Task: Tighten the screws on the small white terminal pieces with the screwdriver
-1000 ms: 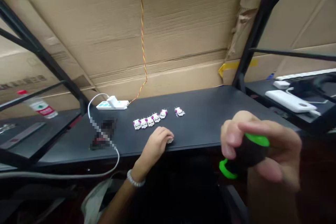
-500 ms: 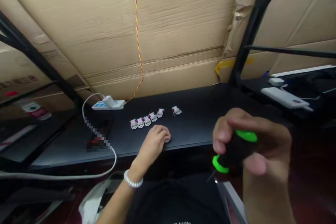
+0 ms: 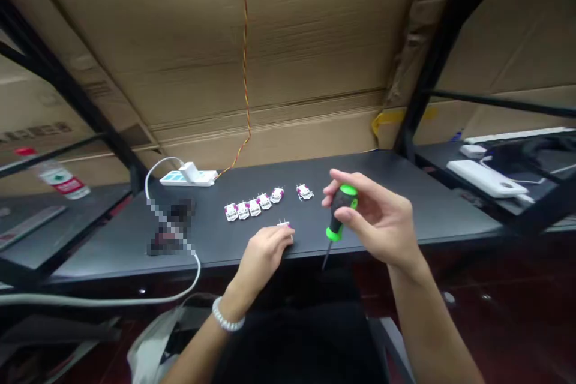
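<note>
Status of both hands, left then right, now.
Left hand: closed on a small white-and-purple part at the desk's front edge.
Right hand: closed around a green-and-black screwdriver, tip pointing down.

Pass: desk strip [image 3: 333,168] behind white modules [image 3: 254,208] | blocks: white cable [image 3: 112,302], screwdriver [image 3: 338,203] | pixelated patch [image 3: 161,240]: perhaps an obstacle

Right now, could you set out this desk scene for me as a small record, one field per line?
Left hand: fingers curled over a small white-and-purple part, partly hiding it
Right hand: holds a black-and-green-handled screwdriver, slim shaft pointing downward
Row: five similar white-and-purple parts
Set apart: one more such part, right of the row
Surface: flat black desktop
Back left: white rectangular power strip with a white plug
</note>
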Motion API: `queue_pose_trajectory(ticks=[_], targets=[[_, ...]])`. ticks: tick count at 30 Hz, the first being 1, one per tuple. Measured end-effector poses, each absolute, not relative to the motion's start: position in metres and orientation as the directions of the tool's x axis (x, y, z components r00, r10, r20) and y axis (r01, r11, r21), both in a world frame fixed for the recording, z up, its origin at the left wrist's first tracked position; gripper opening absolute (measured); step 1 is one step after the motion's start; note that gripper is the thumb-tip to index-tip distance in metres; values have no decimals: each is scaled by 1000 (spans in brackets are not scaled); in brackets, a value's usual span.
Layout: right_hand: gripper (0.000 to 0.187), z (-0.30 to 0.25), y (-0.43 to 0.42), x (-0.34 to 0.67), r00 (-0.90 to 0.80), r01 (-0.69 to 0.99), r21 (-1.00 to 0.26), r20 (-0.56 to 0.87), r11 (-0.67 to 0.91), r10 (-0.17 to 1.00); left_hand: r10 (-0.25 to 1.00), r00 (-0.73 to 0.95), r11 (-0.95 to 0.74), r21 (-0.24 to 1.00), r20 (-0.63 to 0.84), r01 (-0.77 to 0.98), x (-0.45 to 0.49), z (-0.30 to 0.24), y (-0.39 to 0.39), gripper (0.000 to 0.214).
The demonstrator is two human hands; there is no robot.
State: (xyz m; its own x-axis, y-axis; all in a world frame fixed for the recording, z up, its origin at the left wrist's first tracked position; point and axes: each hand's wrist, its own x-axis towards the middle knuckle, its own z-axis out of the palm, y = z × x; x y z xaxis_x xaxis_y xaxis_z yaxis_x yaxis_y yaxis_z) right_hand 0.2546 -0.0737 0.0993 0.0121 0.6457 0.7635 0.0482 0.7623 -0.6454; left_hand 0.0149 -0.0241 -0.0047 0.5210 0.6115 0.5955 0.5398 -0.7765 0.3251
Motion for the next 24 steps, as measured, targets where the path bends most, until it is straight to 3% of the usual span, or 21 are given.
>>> queue_pose_trajectory(ticks=[10,24], targets=[[44,75,-48,228,198,127,-663,746,738,636,670,467,-735,432,577,522,16,-4,-26,15],[46,67,-42,221,249,183,-595,798,782,549,718,432,-694,517,546,500,18,-5,-27,18]])
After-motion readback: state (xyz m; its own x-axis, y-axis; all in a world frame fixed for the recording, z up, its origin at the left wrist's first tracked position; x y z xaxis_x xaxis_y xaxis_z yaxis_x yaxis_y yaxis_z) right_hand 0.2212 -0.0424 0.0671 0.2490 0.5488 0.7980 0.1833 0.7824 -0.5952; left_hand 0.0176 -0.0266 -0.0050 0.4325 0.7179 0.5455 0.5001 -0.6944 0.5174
